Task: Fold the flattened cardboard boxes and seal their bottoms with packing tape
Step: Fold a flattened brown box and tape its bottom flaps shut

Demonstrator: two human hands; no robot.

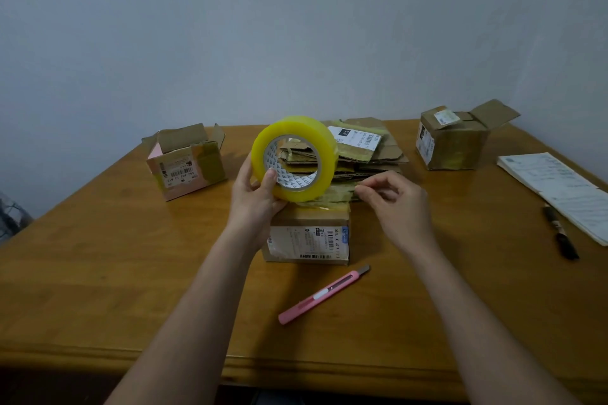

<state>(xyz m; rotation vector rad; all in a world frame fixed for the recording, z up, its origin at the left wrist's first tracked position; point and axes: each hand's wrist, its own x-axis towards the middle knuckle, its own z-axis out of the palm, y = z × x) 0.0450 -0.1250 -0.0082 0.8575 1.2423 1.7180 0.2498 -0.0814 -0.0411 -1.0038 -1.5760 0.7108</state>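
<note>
Tape roll (293,158) is held upright at frame centre by the left hand (255,194), thumb curled over its near rim, fingers wrapped behind. Tape end (342,187) is pinched narrowly between thumb and forefinger of the right hand (396,204), just right of the roll; a short clear strip is stretched between roll and pinch. Box (307,235) is set directly below the roll, label facing the camera, with old yellowish tape on its top face. Flat stack (362,151) of cardboard is seen behind the roll, partly through its core. Pink cutter (324,295) is laid on the table (131,273) below the box, blade tip pointed to the upper right, apart from both hands. Left box (186,163) with flaps open is placed at middle left; right box (455,138) at upper right, one flap raised. Notepad (556,189) and pen (561,233) are placed at the right edge.
</note>
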